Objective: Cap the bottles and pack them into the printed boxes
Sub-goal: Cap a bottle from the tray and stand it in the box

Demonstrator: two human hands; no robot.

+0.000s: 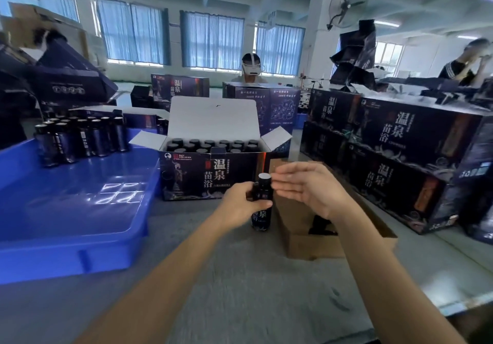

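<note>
1. Upper left of the frame: capped bottles [82, 137] stand in a cluster at the far end of the blue tray [66, 210], waiting to be packed.
2. Centre: the open printed box [213, 175] already holds rows of bottles. Its front reads 温泉 and 苗浴 in large characters (the smaller print is too fine to read).
3. Lower centre: my left hand [240, 206] grips the bottle [261, 218] round its middle, upright above the table, in front of the box. Its cap [264, 178] sits on top, so I judge capping is about finished.
4. Just right of it: my right hand [306, 189] is spread flat, holding nothing, fingertips beside the cap.
5. Next, I think: check the cap is tight, then lift the bottle over the front wall into a free slot.
6. Right: stacked boxes [400, 157] carry the same 温泉 苗浴.
</note>
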